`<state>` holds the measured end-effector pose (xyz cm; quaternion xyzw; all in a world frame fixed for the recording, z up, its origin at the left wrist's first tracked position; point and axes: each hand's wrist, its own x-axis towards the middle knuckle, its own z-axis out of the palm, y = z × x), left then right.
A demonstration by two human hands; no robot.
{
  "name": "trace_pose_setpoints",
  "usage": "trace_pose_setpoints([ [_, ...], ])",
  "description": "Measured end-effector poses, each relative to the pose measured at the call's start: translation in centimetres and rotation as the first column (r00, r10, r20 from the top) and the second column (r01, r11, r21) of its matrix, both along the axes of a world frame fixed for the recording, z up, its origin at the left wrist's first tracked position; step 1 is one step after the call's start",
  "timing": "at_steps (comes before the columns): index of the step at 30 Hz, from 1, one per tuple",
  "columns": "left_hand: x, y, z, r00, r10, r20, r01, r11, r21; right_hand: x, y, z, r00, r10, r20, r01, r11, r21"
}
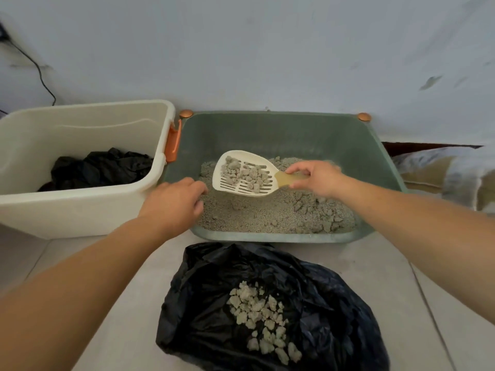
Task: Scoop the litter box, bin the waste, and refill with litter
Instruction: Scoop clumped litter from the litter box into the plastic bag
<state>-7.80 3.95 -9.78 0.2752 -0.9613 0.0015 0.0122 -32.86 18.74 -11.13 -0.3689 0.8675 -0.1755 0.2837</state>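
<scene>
Gripping the tan handle of a white slotted scoop (245, 174), the right hand (317, 179) holds it above the grey litter (270, 212) inside the green litter box (375, 167), fingers and thumb pinched round the handle. The scoop's bowl is loaded with grey clumps (246, 174) and points left. The left hand (174, 203) rests on the box's near left corner with fingers bent over the rim; whether it clasps the rim or only leans on it cannot be told. More clumps lie in the litter at the box's right side. Just in front of the box, an opened black bag (321, 298) lies on the pale floor (120, 303) with a pile of dumped clumps (263, 322) in it. Left of the box, touching it, stands a white bin (80, 210) with an orange latch (172, 141) and crumpled black plastic (101, 167) inside.
</scene>
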Motion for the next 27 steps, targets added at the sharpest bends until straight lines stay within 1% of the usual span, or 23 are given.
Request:
trace_pose_setpoints([
  [4, 0.6, 0.5, 0.6, 0.997, -0.078, 0.007, 0.078, 0.996, 0.046, 0.0, 1.8, 1.7, 0.992, 0.075, -0.104, -0.066, 0.993, 0.093],
  [12, 2.3, 1.5, 1.7, 0.974, -0.225, 0.018, 0.224, 0.974, 0.029, 0.3, 4.4, 5.1, 0.973, 0.161, -0.167, -0.147, 0.985, 0.093],
  [15, 2.8, 2.0, 2.2, 0.964, -0.264, 0.034, 0.263, 0.964, 0.032, 0.7, 4.9, 6.6, 0.952, 0.262, -0.157, -0.243, 0.961, 0.130],
  [17, 3.2, 2.4, 2.4, 0.955, -0.292, 0.052, 0.291, 0.956, 0.026, 1.7, 5.1, 7.9, 0.911, 0.374, -0.175, -0.336, 0.918, 0.212],
  [20, 3.4, 3.1, 2.5, 0.931, -0.357, 0.083, 0.356, 0.934, 0.026, 4.2, 4.8, 9.5, 0.783, 0.584, -0.213, -0.484, 0.788, 0.379],
  [22, 3.4, 3.5, 2.5, 0.917, -0.360, 0.171, 0.349, 0.932, 0.095, 6.2, 4.5, 10.0, 0.679, 0.701, -0.218, -0.554, 0.684, 0.475],
  [23, 3.3, 3.7, 2.5, 0.907, -0.352, 0.233, 0.326, 0.935, 0.142, 7.2, 4.2, 10.0, 0.616, 0.754, -0.228, -0.582, 0.631, 0.513],
  [25, 3.2, 4.2, 2.3, 0.878, -0.350, 0.326, 0.296, 0.933, 0.204, 9.1, 3.9, 9.8, 0.461, 0.849, -0.260, -0.624, 0.518, 0.585],
  [27, 3.2, 4.8, 2.0, 0.841, -0.350, 0.413, 0.273, 0.933, 0.235, 10.4, 3.7, 9.7, 0.306, 0.899, -0.314, -0.608, 0.439, 0.662],
])
